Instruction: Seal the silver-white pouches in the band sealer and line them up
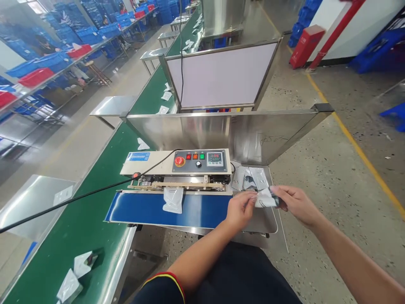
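Over the steel tray (268, 226) at the sealer's right end, the left hand (241, 209) and right hand (295, 202) each pinch an end of a small silvery pouch (265, 198), grip closed on it. Bare tray lies beneath; the blue belt (142, 209) carries another pouch (173, 199), its top hidden under the sealer (177, 166). More pouches (251, 178) behind are blurred.

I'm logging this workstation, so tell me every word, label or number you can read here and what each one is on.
Nothing here reads for certain.
Red digits on the display of the sealing machine: too blurred to read.
Blue label on the machine's top: print too small.
Scribbled marks on the steel panel: not legible.
Pouch held in the left hand and right hand: no readable print.
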Tool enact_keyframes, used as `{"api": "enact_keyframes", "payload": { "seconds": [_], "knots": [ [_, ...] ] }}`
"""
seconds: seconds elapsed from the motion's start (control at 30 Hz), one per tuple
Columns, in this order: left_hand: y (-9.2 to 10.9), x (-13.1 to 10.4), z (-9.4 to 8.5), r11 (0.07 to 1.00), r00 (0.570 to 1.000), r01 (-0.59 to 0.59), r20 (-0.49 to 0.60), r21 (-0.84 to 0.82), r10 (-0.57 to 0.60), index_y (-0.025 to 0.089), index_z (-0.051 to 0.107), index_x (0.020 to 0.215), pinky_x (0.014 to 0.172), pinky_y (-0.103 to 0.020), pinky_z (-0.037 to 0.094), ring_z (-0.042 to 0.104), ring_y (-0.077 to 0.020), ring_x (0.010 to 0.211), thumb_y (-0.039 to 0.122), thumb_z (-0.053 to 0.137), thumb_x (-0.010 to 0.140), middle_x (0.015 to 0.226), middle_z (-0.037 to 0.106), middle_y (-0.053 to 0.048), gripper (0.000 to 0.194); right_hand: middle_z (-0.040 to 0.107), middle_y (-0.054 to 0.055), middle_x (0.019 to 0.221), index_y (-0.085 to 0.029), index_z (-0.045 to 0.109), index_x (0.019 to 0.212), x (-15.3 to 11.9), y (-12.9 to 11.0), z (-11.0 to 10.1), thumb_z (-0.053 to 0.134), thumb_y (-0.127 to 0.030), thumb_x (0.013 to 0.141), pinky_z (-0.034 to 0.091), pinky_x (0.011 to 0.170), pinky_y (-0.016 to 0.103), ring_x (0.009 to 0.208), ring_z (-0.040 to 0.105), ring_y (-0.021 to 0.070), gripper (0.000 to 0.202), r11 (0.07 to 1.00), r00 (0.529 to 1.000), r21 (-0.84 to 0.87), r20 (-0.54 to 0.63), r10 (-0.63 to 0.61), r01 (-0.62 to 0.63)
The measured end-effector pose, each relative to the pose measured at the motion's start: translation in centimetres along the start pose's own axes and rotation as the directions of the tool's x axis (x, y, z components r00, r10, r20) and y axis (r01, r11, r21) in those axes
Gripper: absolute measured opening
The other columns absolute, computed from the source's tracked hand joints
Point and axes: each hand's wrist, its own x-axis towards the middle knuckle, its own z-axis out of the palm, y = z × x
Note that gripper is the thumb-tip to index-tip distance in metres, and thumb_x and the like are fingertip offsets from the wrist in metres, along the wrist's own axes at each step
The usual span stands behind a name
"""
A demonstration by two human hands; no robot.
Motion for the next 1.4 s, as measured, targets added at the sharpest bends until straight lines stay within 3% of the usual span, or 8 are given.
{"api": "enact_keyframes", "payload": {
  "seconds": [0.2,0.33,0.53,0.63,0.8,0.97,1.13,1.4],
  "knots": [
    [-0.9,-2.8,-1.4,0.920,0.928,0.359,-0.046,-0.158,-0.370,0.016,0.079,0.083,0.070,-0.029,0.047,0.060,-0.0186,0.073,0.064,0.055,0.110,0.078,0.072,-0.005,0.060,0.073,0.008,0.076,-0.022,0.080,0.081,-1.9,4.7,5.6,0.078,-0.083,0.081,0.057,0.069,0.035,0.071,0.066,0.0250,0.061,0.999,0.993,0.037,-0.116,0.011,-0.007],
    [-3.3,-2.6,-2.7,0.706,0.739,0.611,-0.063,-0.357,-0.671,0.017,0.067,0.067,0.063,-0.027,0.037,0.046,-0.0136,0.063,0.082,0.071,0.088,0.065,0.057,0.000,0.069,0.063,0.004,0.059,-0.019,0.081,0.084,-0.4,6.7,8.6,0.080,-0.080,0.075,0.043,0.051,0.030,0.054,0.053,0.0189,0.062,0.960,0.949,0.164,-0.187,0.254,-0.225],
    [-5.0,-1.7,-6.4,0.590,0.607,0.634,-0.151,-0.501,-0.780,0.017,0.071,0.068,0.065,-0.027,0.042,0.050,-0.0139,0.062,0.070,0.087,0.073,0.063,0.060,-0.001,0.056,0.063,0.004,0.060,-0.019,0.075,0.081,3.0,5.3,13.3,0.078,-0.079,0.075,0.038,0.049,0.029,0.048,0.047,0.0147,0.060,0.936,0.956,0.210,-0.026,0.293,-0.282],
    [-4.4,-2.8,-9.1,0.608,0.590,0.613,-0.220,-0.505,-0.777,0.015,0.080,0.079,0.073,-0.031,0.053,0.065,-0.0200,0.072,0.066,0.085,0.082,0.074,0.073,-0.007,0.052,0.066,0.005,0.062,-0.019,0.080,0.086,5.0,4.9,12.8,0.076,-0.074,0.081,0.040,0.051,0.030,0.049,0.051,0.0176,0.055,0.953,0.959,0.110,0.052,0.279,-0.283],
    [-2.2,-6.6,-12.2,0.835,0.540,0.505,-0.674,-0.221,-0.504,0.018,0.082,0.124,0.098,-0.039,0.061,0.075,-0.0286,0.115,0.060,0.076,0.099,0.129,0.080,-0.016,0.049,0.083,0.013,0.107,-0.020,0.086,0.118,10.9,6.6,6.1,0.072,-0.043,0.087,0.054,0.074,0.036,0.090,0.076,0.0313,0.041,0.822,0.969,-0.526,-0.220,0.115,-0.217],
    [-0.1,-8.0,-10.0,0.927,0.713,0.369,-0.620,-0.066,-0.328,0.020,0.081,0.112,0.091,-0.038,0.063,0.077,-0.0258,0.100,0.061,0.062,0.110,0.108,0.081,-0.013,0.045,0.081,0.019,0.102,-0.017,0.084,0.098,15.2,6.8,3.5,0.073,-0.037,0.083,0.050,0.077,0.039,0.094,0.075,0.0357,0.028,0.701,0.977,-0.682,-0.173,0.123,-0.209],
    [0.4,-4.7,-5.5,0.977,0.922,0.210,-0.341,0.045,-0.183,0.021,0.083,0.113,0.091,-0.040,0.065,0.078,-0.0254,0.098,0.052,0.060,0.112,0.108,0.083,-0.013,0.038,0.064,0.004,0.064,-0.025,0.070,0.074,12.1,3.3,0.8,0.062,-0.041,0.089,0.045,0.071,0.035,0.070,0.062,0.0262,0.024,0.740,0.990,-0.662,-0.137,0.034,-0.117],
    [-0.7,0.8,-0.9,0.998,0.997,0.047,-0.058,0.041,-0.045,0.022,0.079,0.134,0.121,-0.054,0.056,0.072,-0.0332,0.135,0.042,0.065,0.108,0.137,0.080,-0.016,0.036,0.065,0.003,0.077,-0.024,0.060,0.065,3.0,-2.5,-0.9,0.072,-0.058,0.086,0.046,0.067,0.031,0.072,0.055,0.0202,0.041,0.931,0.955,-0.279,0.244,-0.167,0.234]
  ]
}}
